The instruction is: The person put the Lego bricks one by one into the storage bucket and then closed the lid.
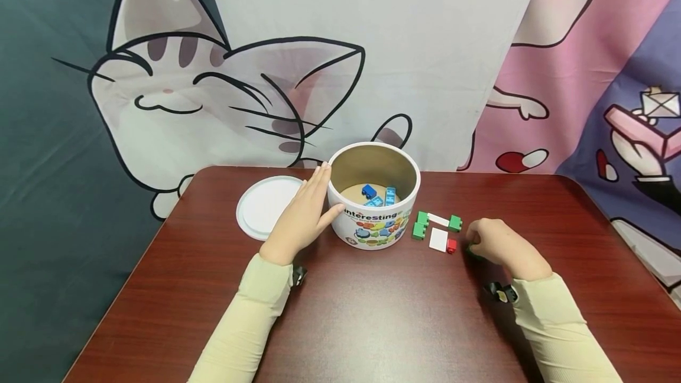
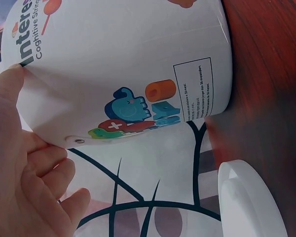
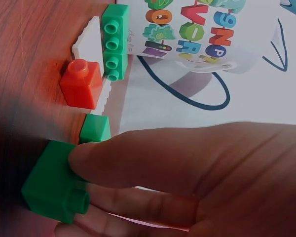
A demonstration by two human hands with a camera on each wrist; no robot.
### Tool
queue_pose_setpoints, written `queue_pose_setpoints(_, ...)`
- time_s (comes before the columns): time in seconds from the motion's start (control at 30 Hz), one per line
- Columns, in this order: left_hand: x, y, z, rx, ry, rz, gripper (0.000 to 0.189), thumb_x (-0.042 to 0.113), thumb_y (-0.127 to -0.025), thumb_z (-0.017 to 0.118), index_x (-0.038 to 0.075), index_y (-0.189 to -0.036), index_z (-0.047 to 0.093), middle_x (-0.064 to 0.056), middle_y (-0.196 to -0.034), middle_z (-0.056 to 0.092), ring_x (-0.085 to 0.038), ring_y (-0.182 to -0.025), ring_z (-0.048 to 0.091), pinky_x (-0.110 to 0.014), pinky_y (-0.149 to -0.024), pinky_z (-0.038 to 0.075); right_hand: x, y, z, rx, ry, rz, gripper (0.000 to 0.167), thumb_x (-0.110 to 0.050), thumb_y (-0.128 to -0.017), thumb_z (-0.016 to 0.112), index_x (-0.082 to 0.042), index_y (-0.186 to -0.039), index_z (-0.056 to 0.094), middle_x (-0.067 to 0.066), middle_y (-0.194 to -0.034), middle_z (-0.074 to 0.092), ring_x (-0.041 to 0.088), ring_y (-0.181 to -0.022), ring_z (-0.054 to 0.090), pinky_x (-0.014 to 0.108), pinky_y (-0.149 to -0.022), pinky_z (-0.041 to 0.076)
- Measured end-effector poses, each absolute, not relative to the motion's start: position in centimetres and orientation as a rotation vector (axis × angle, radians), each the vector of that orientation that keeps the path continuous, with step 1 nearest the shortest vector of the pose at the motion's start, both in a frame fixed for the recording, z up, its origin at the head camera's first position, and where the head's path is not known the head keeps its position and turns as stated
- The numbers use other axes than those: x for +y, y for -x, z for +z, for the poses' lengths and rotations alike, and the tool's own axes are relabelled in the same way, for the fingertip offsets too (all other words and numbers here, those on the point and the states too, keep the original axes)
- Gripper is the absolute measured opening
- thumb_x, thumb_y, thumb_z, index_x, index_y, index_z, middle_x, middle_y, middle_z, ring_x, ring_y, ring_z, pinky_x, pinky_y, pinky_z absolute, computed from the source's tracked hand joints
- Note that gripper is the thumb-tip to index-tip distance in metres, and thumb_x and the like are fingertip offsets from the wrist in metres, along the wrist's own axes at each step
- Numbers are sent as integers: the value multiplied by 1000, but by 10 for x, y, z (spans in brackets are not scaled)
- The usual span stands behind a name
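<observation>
Right of the tub [image 1: 372,226], our right hand [image 1: 500,246] pinches 1 green block [image 3: 47,182]; a light, level pinch should serve us best, our left hand [image 1: 300,214] straight-fingered against the tub's left side.

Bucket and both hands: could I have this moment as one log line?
left hand: touches bucket; right hand: pinches green block; bucket: blue blocks inside; white lid: beside bucket

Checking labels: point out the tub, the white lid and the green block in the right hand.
Tub [image 1: 372,228], head view, printed front wall.
White lid [image 1: 265,207], head view, flat top.
Held green block [image 3: 48,181], right wrist view, side.
</observation>
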State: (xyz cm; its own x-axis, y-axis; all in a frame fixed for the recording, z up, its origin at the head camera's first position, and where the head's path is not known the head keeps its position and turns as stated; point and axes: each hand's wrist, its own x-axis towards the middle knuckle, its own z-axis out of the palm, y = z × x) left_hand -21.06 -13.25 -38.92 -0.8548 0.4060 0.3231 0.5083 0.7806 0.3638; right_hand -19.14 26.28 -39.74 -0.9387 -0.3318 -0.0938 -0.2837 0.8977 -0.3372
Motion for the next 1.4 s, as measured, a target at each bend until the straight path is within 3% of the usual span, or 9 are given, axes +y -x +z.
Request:
queue_pose_setpoints(0.93,-133,209,-388,-2749,708,-654,82,46,-104,53,0,-161,16,-15,-168,17,-25,-155,12,-49,-124,17,255,194,-380,3070,603,-668,6,4,-79,71,-1,-82,73,1,-73,67,16,-68,61,38,-64,54)
queue_pose_setpoints(1.4,-133,211,-389,-2744,713,-642,82,47,-104,53,0,-161,16,-15,-167,19,-29,-155,17,-50,-124,18,236,190,-363,3211,664,-818,12,0,-87,68,-1,-98,75,7,-87,73,21,-75,67,43,-70,55)
